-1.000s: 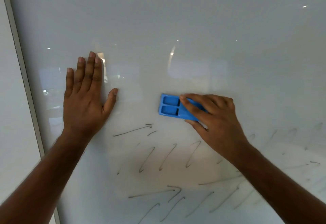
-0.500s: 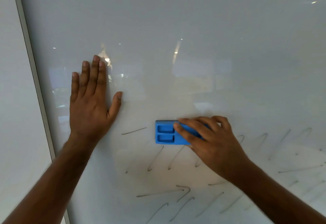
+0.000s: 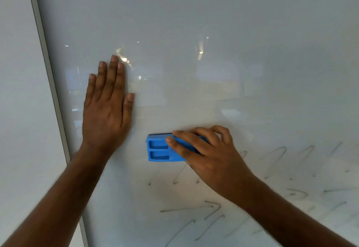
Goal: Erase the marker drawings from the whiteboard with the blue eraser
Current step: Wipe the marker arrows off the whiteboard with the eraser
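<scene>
The blue eraser point(image 3: 159, 148) lies flat against the whiteboard point(image 3: 194, 23), its two moulded recesses facing me. My right hand point(image 3: 206, 153) grips its right half with curled fingers and presses it to the board. Dark marker strokes point(image 3: 194, 209) run below and to the right of the eraser: slanted zigzags, a long arrow and faint smeared marks point(image 3: 279, 161). My left hand point(image 3: 105, 110) rests flat on the board, fingers straight and pointing up, left of the eraser and apart from it.
The board's grey metal frame point(image 3: 48, 72) runs diagonally down the left side, with a pale wall point(image 3: 17, 110) beyond it. The board's upper part shows only light reflections point(image 3: 200, 52).
My right hand has slid the eraser down and to the left across the top row of strokes; the short line and arrowhead there are gone. My left hand has stayed flat on the board.
</scene>
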